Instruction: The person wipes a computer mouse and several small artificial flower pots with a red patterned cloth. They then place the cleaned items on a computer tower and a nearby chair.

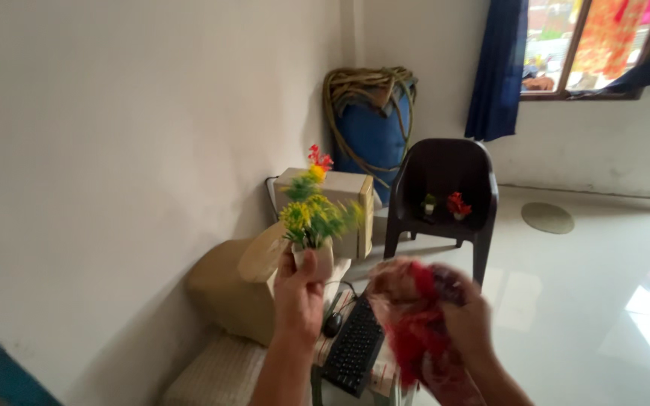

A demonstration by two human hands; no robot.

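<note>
Left hand [299,289] at centre frame, grip clamped on a small white pot of yellow and green artificial flowers [311,225], right hand [464,323] at lower right, grip closed around a blurred red fluffy cloth [415,331], black keyboard [355,347] below, dark plastic chair [445,188] behind.

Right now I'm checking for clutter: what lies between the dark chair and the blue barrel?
In the head view, only bare white wall and floor between dark chair and blue barrel.
</note>
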